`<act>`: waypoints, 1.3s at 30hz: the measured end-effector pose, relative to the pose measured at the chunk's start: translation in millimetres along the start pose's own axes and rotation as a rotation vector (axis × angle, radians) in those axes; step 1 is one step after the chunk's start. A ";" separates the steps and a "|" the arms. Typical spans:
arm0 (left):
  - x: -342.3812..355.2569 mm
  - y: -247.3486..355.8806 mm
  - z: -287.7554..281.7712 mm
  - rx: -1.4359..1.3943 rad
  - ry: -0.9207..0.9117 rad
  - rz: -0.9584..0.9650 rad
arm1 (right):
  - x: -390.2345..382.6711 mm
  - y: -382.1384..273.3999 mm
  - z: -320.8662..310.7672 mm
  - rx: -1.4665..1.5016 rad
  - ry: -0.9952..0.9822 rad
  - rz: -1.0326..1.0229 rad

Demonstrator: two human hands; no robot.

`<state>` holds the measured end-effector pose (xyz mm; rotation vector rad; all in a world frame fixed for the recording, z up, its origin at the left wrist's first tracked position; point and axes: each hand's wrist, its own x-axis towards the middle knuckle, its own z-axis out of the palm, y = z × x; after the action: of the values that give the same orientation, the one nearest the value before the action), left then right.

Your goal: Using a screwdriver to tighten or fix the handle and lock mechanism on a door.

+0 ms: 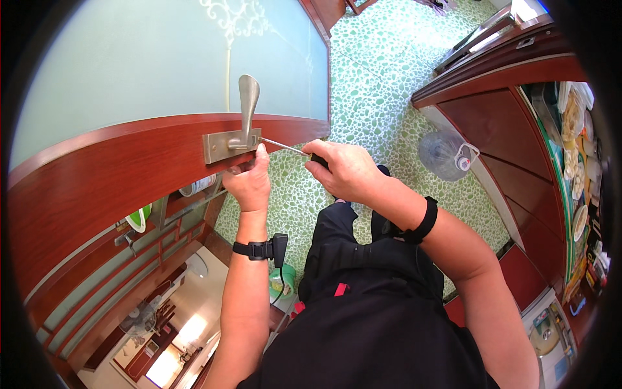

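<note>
My right hand [343, 170] is closed round the dark grip of a screwdriver [285, 148]. Its thin metal shaft points left, and the tip meets the near end of a door handle plate [223, 146]. The plate is brushed metal and fixed to the red-brown wooden door [129, 152]. A curved lever [248, 100] rises from it. Just below the screwdriver's tip, my left hand [249, 181] steadies the plate's end with a raised digit. The other fingers curl at the door's edge and are partly hidden, so their exact hold is unclear.
A large clear water bottle [444, 155] stands on the green pebble-patterned floor [369, 84] to the right, beside a red-brown cabinet [492, 123]. Shelves with packages [576, 168] line the far right. A green bucket [282, 284] is near my left forearm. Frosted glass [149, 65] fills the door panel.
</note>
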<state>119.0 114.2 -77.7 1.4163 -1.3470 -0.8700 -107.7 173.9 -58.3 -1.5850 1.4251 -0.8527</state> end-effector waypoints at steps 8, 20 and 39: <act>-0.5 0.5 0.9 0.014 0.016 0.053 | 0.7 2.8 0.8 -0.155 0.066 -0.103; 0.7 2.8 6.5 -0.010 0.053 0.021 | 55.3 -9.9 -58.9 0.687 -0.579 0.690; 1.8 -2.4 4.7 0.048 0.101 -0.038 | 33.1 -15.1 -20.0 -0.414 -0.177 -0.117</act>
<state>115.6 111.4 -81.1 1.5071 -1.2762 -0.7845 -114.7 138.7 -37.3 -2.0155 1.4538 -0.4841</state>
